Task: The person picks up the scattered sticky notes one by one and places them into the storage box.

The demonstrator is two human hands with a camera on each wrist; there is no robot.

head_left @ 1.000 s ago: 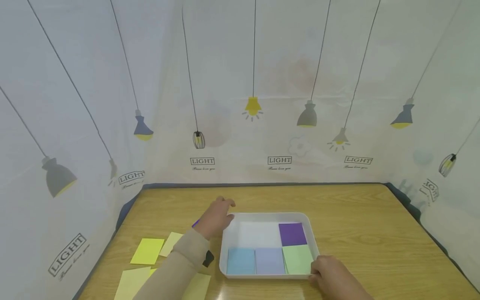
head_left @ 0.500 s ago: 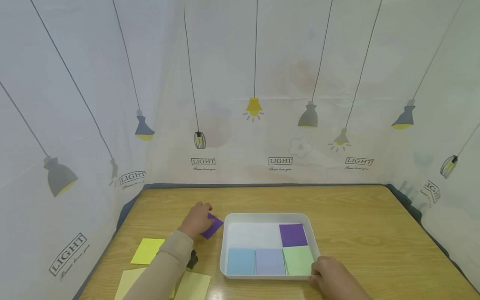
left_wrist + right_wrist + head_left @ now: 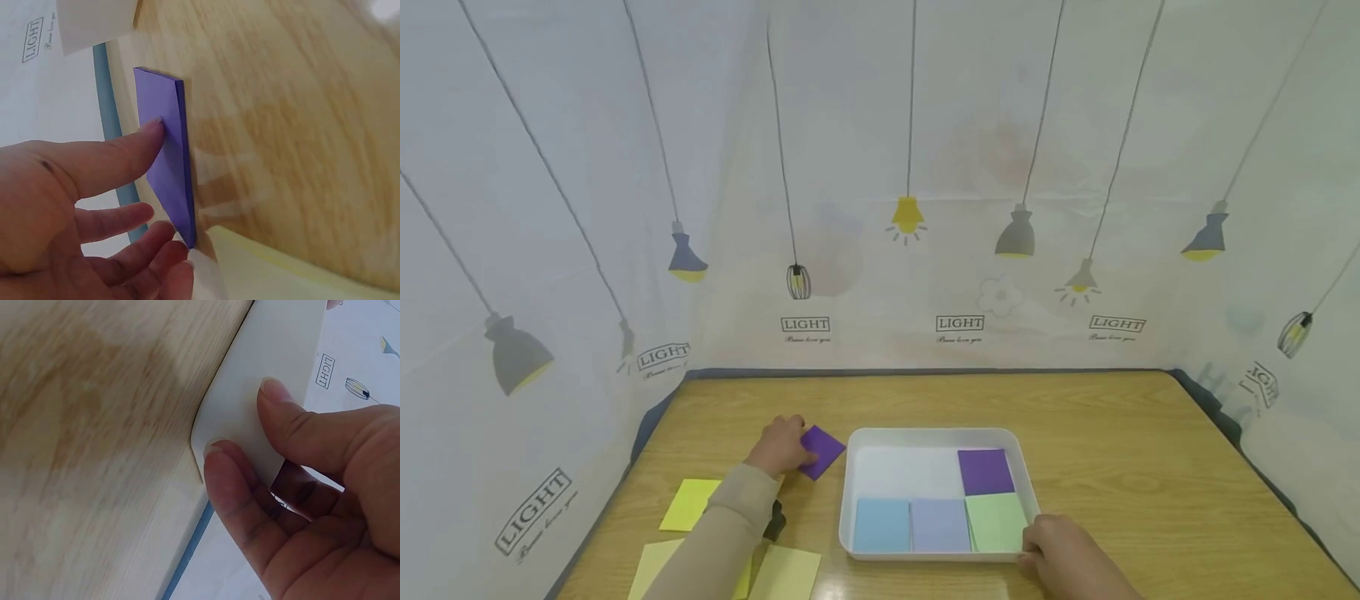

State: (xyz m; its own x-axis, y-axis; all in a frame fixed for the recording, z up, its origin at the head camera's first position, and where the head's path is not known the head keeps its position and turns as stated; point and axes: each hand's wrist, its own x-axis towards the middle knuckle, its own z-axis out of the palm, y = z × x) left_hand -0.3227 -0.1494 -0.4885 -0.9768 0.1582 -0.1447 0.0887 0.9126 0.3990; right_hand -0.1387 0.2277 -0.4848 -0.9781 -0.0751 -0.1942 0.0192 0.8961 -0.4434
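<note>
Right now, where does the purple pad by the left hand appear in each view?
Head: purple pad below centre, just left of the white tray.
Left wrist: purple pad left of centre, partly behind the left hand.
Right wrist: not in it.
Shared landmark: boxed LIGHT print, visible in all three; head shows several copies.

A right hand (image 3: 331,525) grips a white tray (image 3: 262,356) by its rounded corner on a wood-grain bench (image 3: 100,425).
</note>
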